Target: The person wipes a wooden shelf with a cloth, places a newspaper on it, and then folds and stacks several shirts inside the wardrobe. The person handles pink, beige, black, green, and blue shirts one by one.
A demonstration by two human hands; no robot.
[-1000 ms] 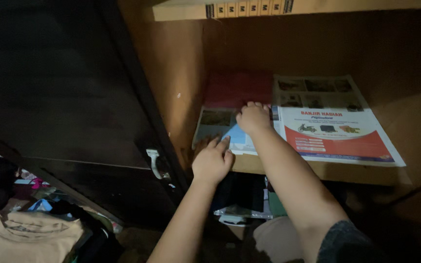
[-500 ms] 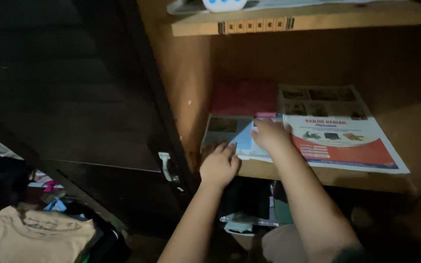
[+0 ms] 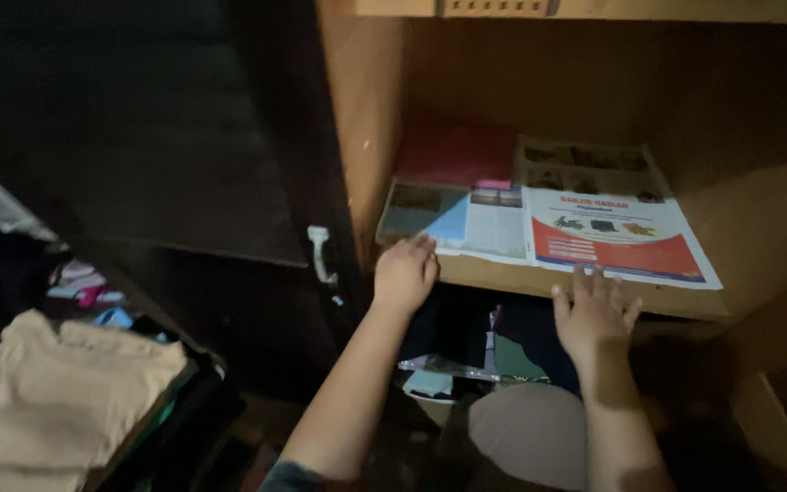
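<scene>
Printed paper sheets line a wooden shelf (image 3: 521,280) inside a cupboard. The right one is a flyer (image 3: 617,239) with a red band; the left sheet (image 3: 457,223) has a pale blue patch. A dark red sheet (image 3: 457,155) lies behind them. My left hand (image 3: 404,271) rests on the shelf's front edge at the left sheet's near corner, fingers curled, holding nothing. My right hand (image 3: 594,314) hovers at the shelf's front edge below the flyer, fingers spread and empty.
The dark cupboard door (image 3: 166,155) stands open on the left, with a pale handle (image 3: 321,253). A beige folded garment (image 3: 56,392) lies at lower left. Below the shelf sit dark folded items (image 3: 466,346) and a pale rounded thing (image 3: 526,433). An upper shelf (image 3: 594,9) runs overhead.
My right hand has drawn back off the papers to the shelf's front edge and spread its fingers. My left hand stays at the left sheet's corner. The view has tilted down and shifted right.
</scene>
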